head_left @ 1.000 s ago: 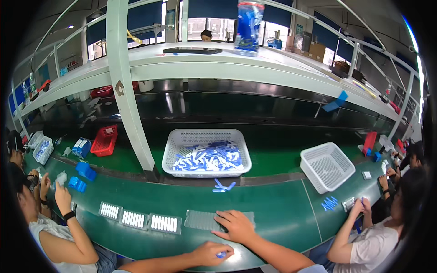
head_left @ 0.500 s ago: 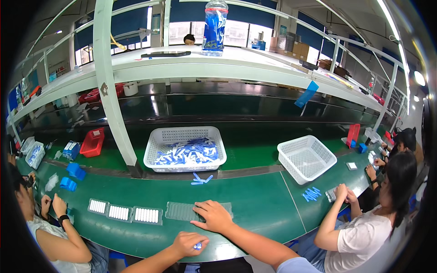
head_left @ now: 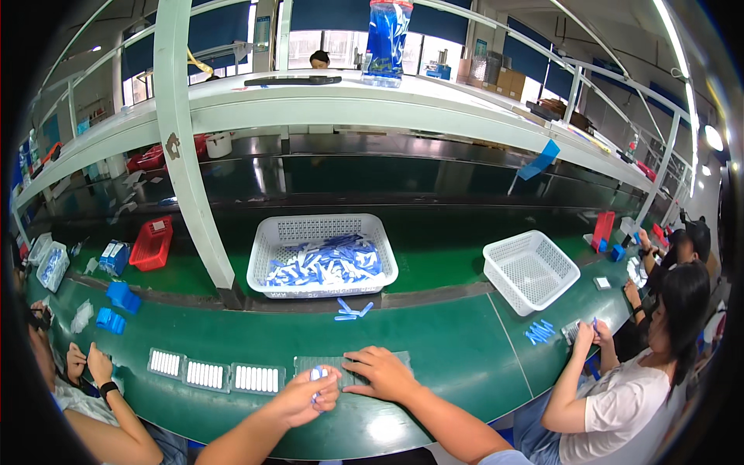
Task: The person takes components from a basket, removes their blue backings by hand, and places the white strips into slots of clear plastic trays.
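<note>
My left hand [head_left: 304,399] is closed around small blue-and-white plastic sticks [head_left: 316,375]; how many it holds is hidden by the fingers. It is just left of my right hand [head_left: 385,375], which rests with spread fingers on a clear slotted plastic tray [head_left: 399,357]. The part of that tray under the hand cannot be seen. Left of it, three clear trays [head_left: 257,378] filled with white sticks stand in a row on the green table [head_left: 442,364]. A few loose blue sticks [head_left: 353,312] lie beyond my right hand.
A white basket [head_left: 262,271] heaped with blue-and-white sticks stands behind the loose ones. Another white basket [head_left: 531,275] is to its right. A white post [head_left: 194,155] rises at left. Co-workers sit on both sides; the right one handles a tray beside loose blue sticks [head_left: 540,332].
My left hand has risen from the table's near edge toward the clear tray, carrying the plastic sticks. My right hand stays on the tray. The whole view has shifted slightly.
</note>
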`<action>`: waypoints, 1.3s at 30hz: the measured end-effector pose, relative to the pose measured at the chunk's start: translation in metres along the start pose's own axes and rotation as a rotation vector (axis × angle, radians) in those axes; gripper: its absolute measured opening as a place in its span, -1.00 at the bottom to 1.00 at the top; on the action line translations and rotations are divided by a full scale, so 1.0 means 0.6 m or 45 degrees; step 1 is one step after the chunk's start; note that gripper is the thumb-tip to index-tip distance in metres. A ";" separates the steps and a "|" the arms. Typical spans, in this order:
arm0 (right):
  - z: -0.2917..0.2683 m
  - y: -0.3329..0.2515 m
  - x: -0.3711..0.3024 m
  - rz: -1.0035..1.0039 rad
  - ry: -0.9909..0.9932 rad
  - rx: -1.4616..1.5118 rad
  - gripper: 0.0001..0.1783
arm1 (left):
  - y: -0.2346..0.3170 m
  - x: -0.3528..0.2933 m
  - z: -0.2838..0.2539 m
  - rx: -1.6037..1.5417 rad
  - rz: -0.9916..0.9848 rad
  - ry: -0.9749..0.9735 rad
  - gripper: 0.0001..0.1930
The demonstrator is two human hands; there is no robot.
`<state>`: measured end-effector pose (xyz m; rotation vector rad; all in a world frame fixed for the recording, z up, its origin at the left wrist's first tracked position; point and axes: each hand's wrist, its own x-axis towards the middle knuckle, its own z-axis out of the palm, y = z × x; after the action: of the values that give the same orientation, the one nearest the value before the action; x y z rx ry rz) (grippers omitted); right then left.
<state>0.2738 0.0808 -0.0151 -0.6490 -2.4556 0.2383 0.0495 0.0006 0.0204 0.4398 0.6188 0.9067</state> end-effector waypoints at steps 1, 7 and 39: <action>-0.002 0.000 0.001 0.002 0.002 0.001 -0.49 | 0.014 0.000 -0.005 0.002 -0.002 0.001 -0.87; -0.018 -0.006 0.005 0.001 -0.044 0.039 -0.48 | 0.012 0.019 -0.068 -0.276 0.012 -0.038 -0.83; -0.003 -0.124 0.061 -0.058 0.222 0.483 -0.24 | -0.081 0.026 -0.063 0.425 0.060 -0.048 -0.80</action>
<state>0.2194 0.0346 0.0275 -0.4281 -2.1739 0.5865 0.0605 -0.0098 -0.0414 0.7718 0.7305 0.8397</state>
